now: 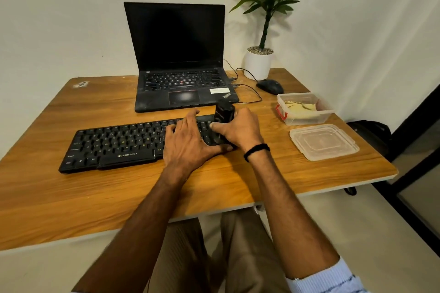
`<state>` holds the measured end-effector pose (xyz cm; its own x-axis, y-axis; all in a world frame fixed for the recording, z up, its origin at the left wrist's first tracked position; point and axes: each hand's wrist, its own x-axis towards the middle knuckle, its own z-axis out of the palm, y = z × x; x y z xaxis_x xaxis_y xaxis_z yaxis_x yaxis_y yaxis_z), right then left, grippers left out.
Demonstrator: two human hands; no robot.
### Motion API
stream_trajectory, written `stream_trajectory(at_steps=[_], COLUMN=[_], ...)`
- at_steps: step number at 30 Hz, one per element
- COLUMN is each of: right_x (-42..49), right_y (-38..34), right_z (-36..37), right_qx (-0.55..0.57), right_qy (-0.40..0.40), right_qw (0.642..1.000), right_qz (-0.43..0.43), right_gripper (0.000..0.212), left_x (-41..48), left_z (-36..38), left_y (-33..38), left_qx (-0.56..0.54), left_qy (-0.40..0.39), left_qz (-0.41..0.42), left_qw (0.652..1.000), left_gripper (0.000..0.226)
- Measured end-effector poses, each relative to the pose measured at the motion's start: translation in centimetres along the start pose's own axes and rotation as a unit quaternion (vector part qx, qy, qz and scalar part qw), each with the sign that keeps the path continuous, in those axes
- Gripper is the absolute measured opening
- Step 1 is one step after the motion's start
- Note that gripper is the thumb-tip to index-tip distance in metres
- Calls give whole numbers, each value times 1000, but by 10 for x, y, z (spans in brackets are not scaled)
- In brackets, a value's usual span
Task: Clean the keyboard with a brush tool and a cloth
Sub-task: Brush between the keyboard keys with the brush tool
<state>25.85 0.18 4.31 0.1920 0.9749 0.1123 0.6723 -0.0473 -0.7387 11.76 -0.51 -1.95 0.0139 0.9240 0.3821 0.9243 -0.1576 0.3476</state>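
Note:
A black keyboard [114,145] lies across the middle of the wooden table [119,197]. My left hand [188,143] rests flat on its right part, fingers spread over the keys. My right hand [240,131] grips a black brush tool [223,112] held upright over the keyboard's right end; the tool's lower end is hidden behind my fingers. A yellowish cloth [301,108] lies inside a clear plastic box [307,119] to the right.
An open black laptop [178,64] stands behind the keyboard, with cables and a black mouse [270,86] to its right. A potted plant [259,62] stands at the back right. The box's lid [323,141] lies near the table's right edge.

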Motion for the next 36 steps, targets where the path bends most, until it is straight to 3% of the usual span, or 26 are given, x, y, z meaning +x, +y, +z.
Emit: stream_trajectory(at_steps=[3,6,7,10,11,15,18,21,30,36], right_x=[0,-4,-5,-4,-4,-6,-2,-7,41,27], right_y=[4,1,0,4,5,1,3,1,-37,-22], right_z=[-3,2,2,-3,-3,-5,-12,-10,32,13], right_qx=[-9,-2,3,-4,-13,-19,-10,-43,-43,-30], right_qy=[74,-30,-30,98,101,-10,33,-23,33,-42], right_qw=[997,1000,1000,995,995,1000,999,999,998,999], right_qz=[20,-6,-5,13,6,-7,28,16,-14,-9], right_gripper=[22,23,23,23,22,18,21,19,27,22], left_x=[-2,-1,-1,-1,-1,0,-1,0,0,0], left_z=[1,1,0,1,1,2,2,3,-1,2], left_y=[1,0,0,1,1,-2,0,0,0,-1], left_qx=[3,1,2,8,9,2,9,24,14,5], left_qy=[7,10,10,16,17,11,16,13,-1,11], left_qz=[3,3,4,6,6,8,8,11,11,8], left_qw=[1000,1000,1000,1000,1000,1000,1000,1000,1000,1000], left_gripper=[133,133,132,134,134,132,132,129,130,130])
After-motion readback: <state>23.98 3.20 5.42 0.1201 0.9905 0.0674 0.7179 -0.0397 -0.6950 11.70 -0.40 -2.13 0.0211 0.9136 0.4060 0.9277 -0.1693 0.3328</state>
